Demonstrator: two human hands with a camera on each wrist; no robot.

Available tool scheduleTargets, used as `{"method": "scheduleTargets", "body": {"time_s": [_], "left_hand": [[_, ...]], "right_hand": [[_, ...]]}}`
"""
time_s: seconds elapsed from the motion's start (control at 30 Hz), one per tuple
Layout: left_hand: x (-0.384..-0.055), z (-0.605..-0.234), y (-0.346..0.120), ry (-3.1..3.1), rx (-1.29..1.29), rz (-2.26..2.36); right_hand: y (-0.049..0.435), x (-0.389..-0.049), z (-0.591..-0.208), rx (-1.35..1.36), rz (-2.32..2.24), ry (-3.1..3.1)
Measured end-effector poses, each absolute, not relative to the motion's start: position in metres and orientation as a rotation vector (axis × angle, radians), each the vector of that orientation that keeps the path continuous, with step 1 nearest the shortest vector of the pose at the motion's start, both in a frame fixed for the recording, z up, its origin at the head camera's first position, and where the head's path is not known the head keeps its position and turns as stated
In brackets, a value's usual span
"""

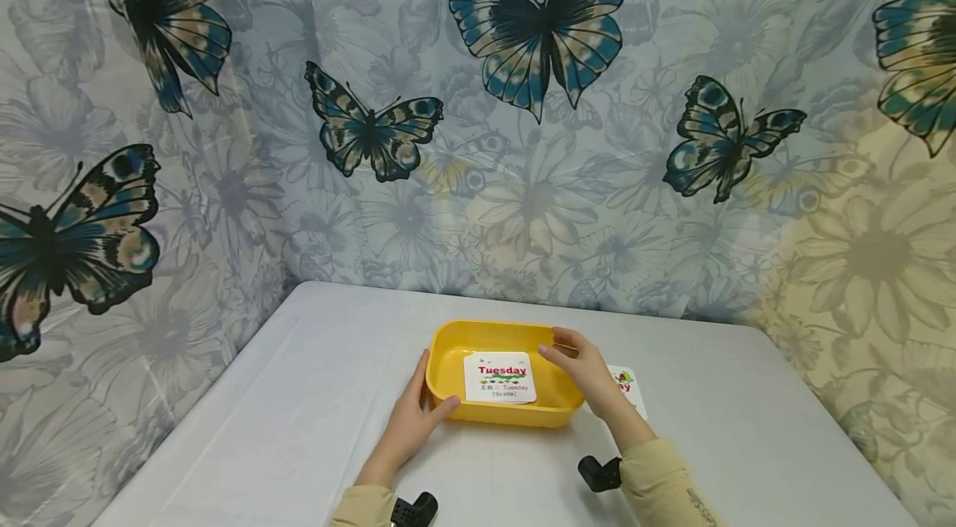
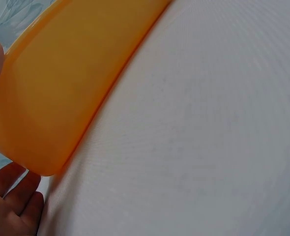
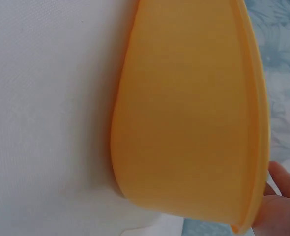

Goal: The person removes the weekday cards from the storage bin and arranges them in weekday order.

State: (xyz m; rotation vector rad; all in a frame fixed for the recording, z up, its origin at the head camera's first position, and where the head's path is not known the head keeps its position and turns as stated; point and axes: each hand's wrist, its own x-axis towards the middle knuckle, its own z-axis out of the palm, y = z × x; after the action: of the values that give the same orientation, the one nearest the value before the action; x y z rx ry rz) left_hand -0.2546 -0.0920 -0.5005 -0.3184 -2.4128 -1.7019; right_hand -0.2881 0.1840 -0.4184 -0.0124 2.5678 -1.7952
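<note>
Gripping the yellow plastic tray (image 1: 508, 414) by its near-left corner, left hand (image 1: 409, 417) likely steadied it on the white table (image 1: 284, 394); right hand (image 1: 586, 369) curved over the right rim, pinching or not unclear. "Tuesday" card (image 1: 499, 378) lay inside, second card (image 1: 633, 392) partly hidden right of the tray.

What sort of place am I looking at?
Probably an indoor corner set up for table activities: butterfly-patterned wall coverings around a white table, where a yellow plastic tray holds a "Tuesday" card.
</note>
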Motion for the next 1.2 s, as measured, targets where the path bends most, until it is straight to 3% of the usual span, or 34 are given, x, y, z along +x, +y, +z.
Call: {"method": "scheduleTargets", "body": {"time_s": [1.2], "left_hand": [[-0.257,-0.504,-0.091,-2.422,-0.293,-1.729]], "right_hand": [[0.155,-0.308,-0.44,0.06,-1.665,2.48]]}}
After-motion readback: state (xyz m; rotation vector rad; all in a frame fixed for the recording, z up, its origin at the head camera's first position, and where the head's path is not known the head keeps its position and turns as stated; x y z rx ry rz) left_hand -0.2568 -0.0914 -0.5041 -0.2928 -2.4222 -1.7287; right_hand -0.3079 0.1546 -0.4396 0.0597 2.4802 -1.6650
